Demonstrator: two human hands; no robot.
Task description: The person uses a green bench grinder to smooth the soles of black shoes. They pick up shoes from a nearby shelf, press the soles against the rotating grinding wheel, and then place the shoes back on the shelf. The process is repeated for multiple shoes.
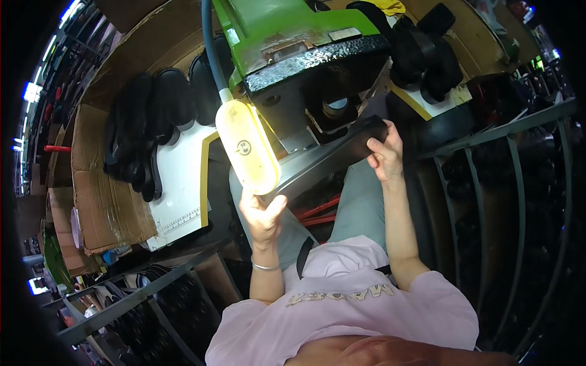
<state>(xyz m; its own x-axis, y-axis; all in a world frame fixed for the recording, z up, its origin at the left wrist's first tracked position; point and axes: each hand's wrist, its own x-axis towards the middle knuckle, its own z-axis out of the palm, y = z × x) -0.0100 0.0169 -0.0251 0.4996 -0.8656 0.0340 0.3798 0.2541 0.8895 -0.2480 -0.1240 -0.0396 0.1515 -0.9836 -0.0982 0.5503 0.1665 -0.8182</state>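
Note:
Between my two hands a long, smooth black piece [332, 160] is held slantwise under the head of a green machine [299, 30]. It looks like a shoe part, but its exact kind cannot be made out. My right hand [386, 152] is closed on its upper right end, thumb on the near side. At its lower left end, my left hand [262, 216] is closed, fingertips partly hidden behind a glowing yellow lamp [249, 149]. Just beyond the piece, a dark metal block of the machine shows a round shiny part [336, 107].
Black shoes [174, 97] lie on a white board [183, 183] inside a cardboard box at left. More black shoes [427, 55] are piled at right. Metal racks [488, 131] flank me on both sides. A grey cable [213, 52] runs up from the lamp.

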